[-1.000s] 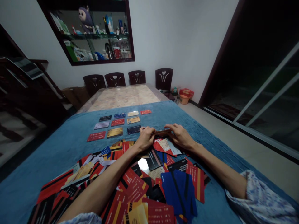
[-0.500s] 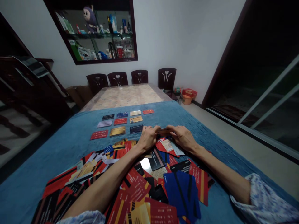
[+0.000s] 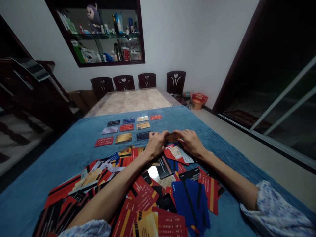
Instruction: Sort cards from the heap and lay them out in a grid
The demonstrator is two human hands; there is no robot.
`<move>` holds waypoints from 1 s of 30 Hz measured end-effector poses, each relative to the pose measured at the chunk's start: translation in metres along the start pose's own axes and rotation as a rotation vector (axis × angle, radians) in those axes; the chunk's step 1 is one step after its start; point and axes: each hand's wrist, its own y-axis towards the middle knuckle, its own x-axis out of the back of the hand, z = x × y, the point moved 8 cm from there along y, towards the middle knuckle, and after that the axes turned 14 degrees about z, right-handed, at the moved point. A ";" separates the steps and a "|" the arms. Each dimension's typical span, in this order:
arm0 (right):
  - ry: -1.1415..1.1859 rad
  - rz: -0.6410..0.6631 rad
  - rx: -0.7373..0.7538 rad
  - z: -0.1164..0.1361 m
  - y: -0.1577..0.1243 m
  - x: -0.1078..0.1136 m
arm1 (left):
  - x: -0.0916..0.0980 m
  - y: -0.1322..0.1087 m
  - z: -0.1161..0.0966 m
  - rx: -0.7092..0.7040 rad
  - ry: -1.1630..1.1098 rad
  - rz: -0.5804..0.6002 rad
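Pale print runs in rows across the red cards (image 3: 170,223) in the heap (image 3: 144,194), too small to read from here. Just past it, the left hand (image 3: 156,145) and right hand (image 3: 192,143) have their fingers closed on opposite ends of a brownish-gold card (image 3: 172,137), perhaps several stacked, over the counter's blue cloth (image 3: 39,184). A navy card (image 3: 143,136) lies just beside the left hand.

Gold-toned card (image 3: 172,137) between left grip (image 3: 156,144) and right grip (image 3: 191,143), just beyond scattered cards (image 3: 145,197) on blue cloth (image 3: 59,158).
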 end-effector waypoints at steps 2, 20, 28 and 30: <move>-0.008 -0.007 0.007 0.002 0.001 0.002 | 0.003 0.000 0.002 0.005 -0.017 -0.020; -0.131 -0.037 -0.005 0.008 0.008 0.017 | 0.024 0.003 0.002 0.005 0.000 0.005; -0.120 0.052 0.013 0.006 0.020 0.019 | 0.029 0.005 0.008 0.012 0.104 0.081; -0.126 0.058 0.026 0.007 0.025 0.020 | 0.033 0.004 0.011 0.016 0.111 0.090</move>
